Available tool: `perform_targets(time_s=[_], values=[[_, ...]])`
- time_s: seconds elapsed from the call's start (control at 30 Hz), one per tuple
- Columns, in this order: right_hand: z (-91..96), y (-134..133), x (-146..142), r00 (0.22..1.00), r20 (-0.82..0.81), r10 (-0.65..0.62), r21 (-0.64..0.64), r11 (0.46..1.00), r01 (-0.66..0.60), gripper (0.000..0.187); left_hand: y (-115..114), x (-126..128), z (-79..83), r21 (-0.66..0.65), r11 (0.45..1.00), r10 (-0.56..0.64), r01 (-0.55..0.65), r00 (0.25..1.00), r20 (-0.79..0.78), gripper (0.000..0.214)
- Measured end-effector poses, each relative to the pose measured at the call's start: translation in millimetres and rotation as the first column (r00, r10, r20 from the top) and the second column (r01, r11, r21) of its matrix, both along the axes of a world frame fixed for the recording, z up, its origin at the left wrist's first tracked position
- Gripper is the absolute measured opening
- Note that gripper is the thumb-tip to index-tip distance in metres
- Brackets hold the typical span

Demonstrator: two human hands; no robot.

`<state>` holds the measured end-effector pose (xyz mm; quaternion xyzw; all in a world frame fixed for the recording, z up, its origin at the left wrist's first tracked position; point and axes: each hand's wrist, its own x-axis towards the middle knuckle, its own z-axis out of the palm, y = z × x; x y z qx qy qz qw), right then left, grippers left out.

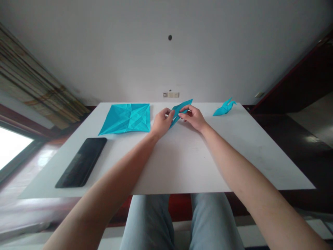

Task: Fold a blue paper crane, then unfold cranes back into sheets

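Note:
A piece of folded blue origami paper (182,105) is held between my two hands over the far middle of the table. My left hand (163,122) grips its left side, thumb on top. On the right side, my right hand (193,117) pinches an edge between thumb and fingers. The paper is narrow and pointed, its far tip rising to the upper right, and my fingers hide part of it. A finished blue paper crane (224,108) rests to the right. Left of my hands lies a creased, unfolded blue sheet (125,118).
A black smartphone (82,161) lies near the left edge of the white table (182,170). Behind the table's far edge is a grey wall with sockets (170,94). My legs (149,222) are under the near edge. A curtain (39,76) hangs at the left.

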<state>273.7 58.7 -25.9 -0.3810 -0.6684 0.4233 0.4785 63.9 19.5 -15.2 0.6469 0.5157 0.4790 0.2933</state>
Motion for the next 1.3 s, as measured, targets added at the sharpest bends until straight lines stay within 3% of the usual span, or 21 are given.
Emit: perform_targets(time_s=[0.2,0.3,0.43,0.6,1.0,1.2,1.3], values=[[-2.6,0,-3,0.997,0.041,0.058,0.085,0.994,-0.062,0.063,1,-1,-0.4,0.053,0.999,0.005,-0.004,1.0,-0.018,0.041],[-9.3,5,-2,0.998,0.062,-0.001,0.136,0.991,-0.007,0.068,-1,0,0.0,0.067,0.998,-0.007,0.006,1.0,0.024,0.04],[-19.0,12,0,0.992,0.076,-0.096,0.199,0.977,0.079,0.068,-6,3,5.3,-0.017,0.999,-0.027,0.028,0.999,0.032,0.028],[-18.8,10,0,0.984,0.13,-0.12,0.238,0.967,0.086,0.059,-11,5,12.3,-0.033,0.998,-0.044,0.045,0.998,0.035,0.019],[-5.1,4,-2,0.996,0.084,-0.033,0.139,0.99,0.021,0.045,-6,4,7.8,0.068,0.998,0.001,-0.005,0.998,0.062,0.024],[1.0,4,-1,0.996,-0.09,0.008,0.015,1.0,-0.007,0.067,-2,1,5.7,0.032,0.998,0.05,-0.054,0.994,0.099,0.029],[4.2,3,0,0.991,-0.135,0.002,-0.024,1.0,-0.006,0.079,0,1,1.8,-0.005,1.0,0.027,-0.027,0.989,0.147,0.02]])
